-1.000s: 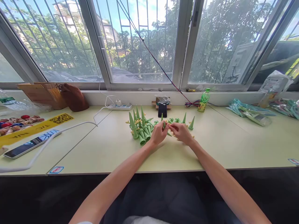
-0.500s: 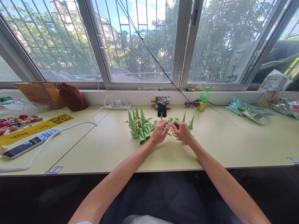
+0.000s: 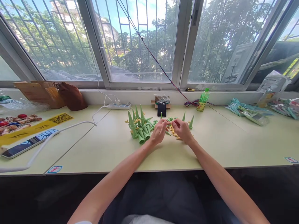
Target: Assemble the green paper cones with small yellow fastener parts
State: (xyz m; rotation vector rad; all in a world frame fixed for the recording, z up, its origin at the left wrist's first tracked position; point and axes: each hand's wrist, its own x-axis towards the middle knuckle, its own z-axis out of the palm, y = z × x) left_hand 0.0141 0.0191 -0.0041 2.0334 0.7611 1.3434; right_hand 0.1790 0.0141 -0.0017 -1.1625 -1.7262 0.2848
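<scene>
Fingers (image 3: 178, 123) nearly touching, grip unclear, cone (image 3: 161, 115) half-hidden

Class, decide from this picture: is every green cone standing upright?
No: some green cones stand upright, but others lie over with their open ends showing.

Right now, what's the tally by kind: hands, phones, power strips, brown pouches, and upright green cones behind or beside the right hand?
Left hand plus right hand: 2
Phones: 2
Power strip: 1
Brown pouch: 1
Upright green cones there: 2
Total: 8
The piled cones overlap too much to count.
</scene>
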